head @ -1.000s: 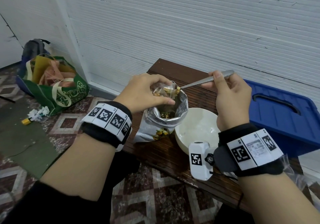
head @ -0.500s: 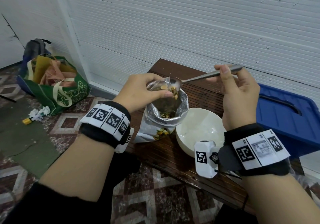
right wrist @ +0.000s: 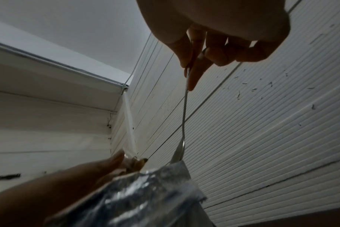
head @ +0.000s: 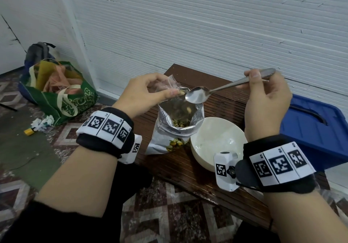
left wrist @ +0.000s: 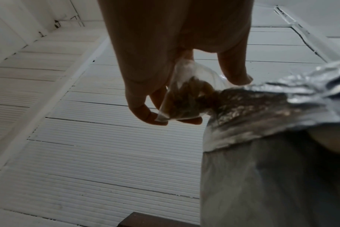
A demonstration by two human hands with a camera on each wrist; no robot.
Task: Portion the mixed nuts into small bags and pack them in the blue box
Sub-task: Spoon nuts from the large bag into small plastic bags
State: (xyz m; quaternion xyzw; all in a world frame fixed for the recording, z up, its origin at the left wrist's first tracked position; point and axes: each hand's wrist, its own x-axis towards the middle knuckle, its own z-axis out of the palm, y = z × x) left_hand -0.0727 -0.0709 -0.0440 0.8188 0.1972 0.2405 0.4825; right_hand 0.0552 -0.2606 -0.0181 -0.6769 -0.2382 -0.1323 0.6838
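Closest to me is the white bowl (head: 216, 139), sitting on the dark wooden table (head: 188, 171) just right of the foil nut bag (head: 175, 129), which stands upright with its mouth open and some mixed nuts (head: 178, 123) showing inside. Above that opening, my left hand (head: 145, 92) has its fingers curled round a small clear bag (left wrist: 184, 95), pinching it by the top (from the wrist cam you can see a little clump of nuts already in it). My right hand (head: 267, 99) is pinching the handle of a metal spoon (head: 197, 97) between thumb and fingertips, other fingers curled in. The spoon's bowl looks empty and hangs right next to the small bag's mouth, over the foil bag. Further back on my right sits the blue box (head: 316, 128), lid on, beside the table. Off to the left on the floor there's a green tote bag (head: 62, 96) against the white wall (head: 188, 26).
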